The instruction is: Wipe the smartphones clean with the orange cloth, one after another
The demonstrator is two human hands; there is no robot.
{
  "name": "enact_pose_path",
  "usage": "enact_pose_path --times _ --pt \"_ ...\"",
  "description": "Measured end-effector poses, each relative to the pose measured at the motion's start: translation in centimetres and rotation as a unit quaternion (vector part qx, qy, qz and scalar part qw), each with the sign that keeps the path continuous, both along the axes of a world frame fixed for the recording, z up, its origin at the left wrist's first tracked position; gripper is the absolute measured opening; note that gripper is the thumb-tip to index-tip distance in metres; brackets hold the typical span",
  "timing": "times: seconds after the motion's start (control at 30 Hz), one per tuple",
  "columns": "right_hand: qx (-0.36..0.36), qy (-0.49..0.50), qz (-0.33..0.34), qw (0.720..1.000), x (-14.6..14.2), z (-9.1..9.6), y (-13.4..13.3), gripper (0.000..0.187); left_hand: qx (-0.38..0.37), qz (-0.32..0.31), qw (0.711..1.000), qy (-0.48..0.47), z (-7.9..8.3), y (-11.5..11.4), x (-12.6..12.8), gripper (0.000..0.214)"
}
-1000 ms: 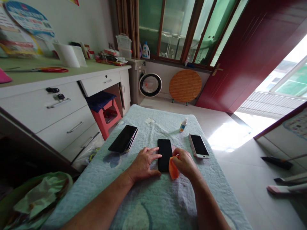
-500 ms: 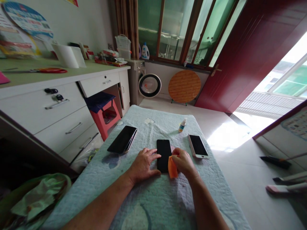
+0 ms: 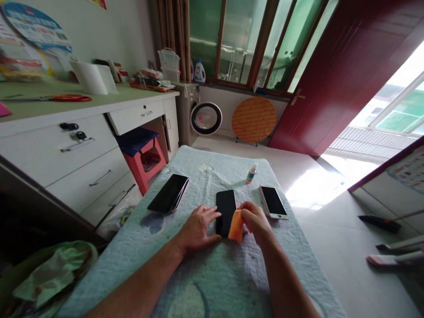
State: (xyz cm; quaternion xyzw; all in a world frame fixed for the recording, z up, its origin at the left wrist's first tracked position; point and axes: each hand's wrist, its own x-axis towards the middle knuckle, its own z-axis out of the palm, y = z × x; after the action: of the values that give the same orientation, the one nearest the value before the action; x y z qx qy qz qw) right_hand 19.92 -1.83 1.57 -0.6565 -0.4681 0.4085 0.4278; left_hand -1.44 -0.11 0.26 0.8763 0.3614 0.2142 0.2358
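Note:
A black smartphone (image 3: pixel 225 207) lies face up on the cloth-covered table, between my hands. My left hand (image 3: pixel 200 227) rests at its left edge, fingers spread, with fingertips touching the phone. In my right hand (image 3: pixel 255 222) an orange cloth (image 3: pixel 236 227) is pinched between thumb and fingers; it hangs over the phone's lower right side. Off to the left is a dark phone (image 3: pixel 169 193), which seems to lie on top of another. To the right sits a white-framed phone (image 3: pixel 274 202), also apparently stacked. Behind it stands a small spray bottle (image 3: pixel 251 173).
A pale blue quilted cloth (image 3: pixel 205 269) covers the table. Along the left runs a desk with drawers (image 3: pixel 82 154), with a red stool (image 3: pixel 145 163) under it. A waste bin (image 3: pixel 89 254) stands at lower left. Farther back are a washing machine (image 3: pixel 187 106) and a round wooden tabletop (image 3: pixel 254 116).
My right hand has shifted slightly up, and the orange cloth has swung left, showing more of itself over the phone. My left hand stays at the phone's left edge.

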Motion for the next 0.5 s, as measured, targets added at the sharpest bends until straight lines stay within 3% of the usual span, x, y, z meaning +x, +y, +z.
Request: enact_pose_path --times 0.23,0.5 --pt "0.011 0.176 0.022 0.984 -0.6 1.1 -0.5 0.013 -0.023 0.013 0.999 -0.04 -0.1 0.1 -0.2 0.081" --pt "0.064 0.224 0.139 0.962 -2.0 2.2 -1.4 0.006 -0.094 0.075 0.982 -0.148 1.4 0.1 -0.3 0.043"
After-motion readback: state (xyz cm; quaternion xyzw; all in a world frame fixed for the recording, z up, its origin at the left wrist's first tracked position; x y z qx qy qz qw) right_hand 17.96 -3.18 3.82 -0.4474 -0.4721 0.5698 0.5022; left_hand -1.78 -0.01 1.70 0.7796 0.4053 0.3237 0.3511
